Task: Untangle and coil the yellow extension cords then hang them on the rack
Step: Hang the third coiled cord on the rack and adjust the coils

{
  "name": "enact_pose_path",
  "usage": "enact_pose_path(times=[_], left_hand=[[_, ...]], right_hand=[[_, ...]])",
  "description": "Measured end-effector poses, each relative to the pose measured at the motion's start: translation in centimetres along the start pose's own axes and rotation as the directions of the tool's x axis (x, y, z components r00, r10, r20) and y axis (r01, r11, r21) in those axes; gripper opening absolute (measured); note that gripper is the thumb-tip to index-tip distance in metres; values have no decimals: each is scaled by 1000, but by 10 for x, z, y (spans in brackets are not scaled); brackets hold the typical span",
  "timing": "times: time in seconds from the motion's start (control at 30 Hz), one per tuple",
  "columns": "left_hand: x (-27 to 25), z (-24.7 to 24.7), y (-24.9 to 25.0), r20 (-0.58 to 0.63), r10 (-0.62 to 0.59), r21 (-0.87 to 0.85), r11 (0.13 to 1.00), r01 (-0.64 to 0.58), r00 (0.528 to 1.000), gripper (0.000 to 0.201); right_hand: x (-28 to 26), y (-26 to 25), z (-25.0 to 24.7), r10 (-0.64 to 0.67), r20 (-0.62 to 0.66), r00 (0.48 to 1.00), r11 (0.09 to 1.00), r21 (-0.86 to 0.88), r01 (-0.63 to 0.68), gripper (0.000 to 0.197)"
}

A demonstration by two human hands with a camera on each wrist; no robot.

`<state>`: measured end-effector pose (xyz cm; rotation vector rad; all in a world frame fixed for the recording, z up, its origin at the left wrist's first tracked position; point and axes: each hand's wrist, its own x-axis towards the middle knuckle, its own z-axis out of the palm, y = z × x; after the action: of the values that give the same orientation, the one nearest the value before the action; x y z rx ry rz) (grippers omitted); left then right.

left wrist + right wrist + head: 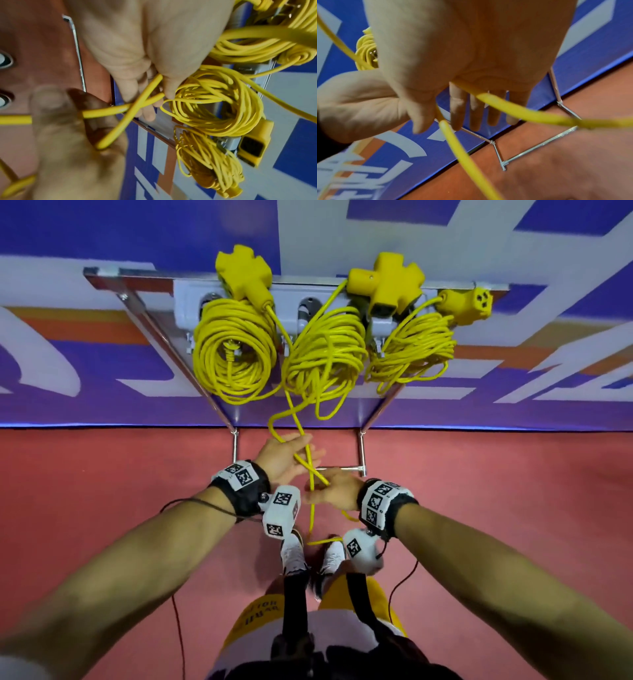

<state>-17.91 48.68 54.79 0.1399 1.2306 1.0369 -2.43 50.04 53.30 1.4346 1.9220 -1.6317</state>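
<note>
Against the blue and white printed wall (102, 344), a silver metal rack (363, 453) carrying three coils of yellow extension cord (236, 350) on grey hooks. Below the rack, over red floor (102, 474), a loose yellow cord strand (310, 460) crossing itself, pinched in the left hand (284, 457) and gripped by the right hand (337, 489).

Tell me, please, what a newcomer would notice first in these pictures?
Three bright yellow cord coils hang side by side on a metal rack against a purple wall. Below them, the left hand and right hand handle a loose strand that crosses itself over the red floor.
</note>
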Motion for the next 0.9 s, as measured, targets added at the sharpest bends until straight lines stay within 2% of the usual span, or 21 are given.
enact_pose_path(times=[0.1,0.13,0.2,0.23,0.27,0.37,0.43,0.47,0.53,0.6,0.7,0.73,0.8,0.87,0.9], left_hand=[[-4,4,2,-39,28,-26,999,-29,999,2],[-6,2,3,-70,38,12,999,-38,997,7],[-7,-9,5,-132,46,199,980,-19,990,35],[-12,-15,6,-151,26,320,947,24,988,46],[-19,-20,8,-165,-11,421,904,81,986,53],[-49,-23,-4,-174,-55,552,822,144,983,78],[-68,-18,-21,-115,-64,590,798,120,991,88],[-78,-13,-32,-58,-92,582,806,108,994,88],[-95,-3,-52,44,-147,550,830,99,988,86],[-106,11,-63,69,-78,539,842,29,995,68],[-111,27,-58,53,74,568,818,-91,996,33],[-109,26,-52,22,131,639,760,-114,991,24],[-102,20,-38,-15,259,830,543,-132,966,25],[-99,13,-24,-58,417,929,355,-104,907,26],[-97,8,-16,-86,504,941,324,-97,859,20]], right_hand=[[-10,-2,10,-30,13,999,975,220,26,22],[-16,-3,10,-14,50,999,958,288,-1,17],[-27,-5,3,0,99,995,909,414,-41,7],[-32,-6,-3,-11,87,996,876,481,-32,14],[-34,-6,-8,-12,45,999,842,539,-14,28],[-40,-9,-16,-56,-122,991,740,661,123,82],[-38,-10,-13,-75,-216,974,697,687,206,92],[-38,-11,-11,-77,-251,965,711,665,229,88],[-37,-13,-6,-80,-279,957,706,662,252,62],[-42,-21,-5,-89,-260,962,673,696,250,35],[-47,-31,-10,-55,-268,962,674,701,234,26],[-49,-34,-13,-50,-272,961,663,711,235,25],[-53,-41,-24,-30,-263,964,628,746,222,29],[-60,-49,-38,-34,-272,962,624,746,233,36],[-64,-52,-45,-49,-281,959,633,734,248,38]])
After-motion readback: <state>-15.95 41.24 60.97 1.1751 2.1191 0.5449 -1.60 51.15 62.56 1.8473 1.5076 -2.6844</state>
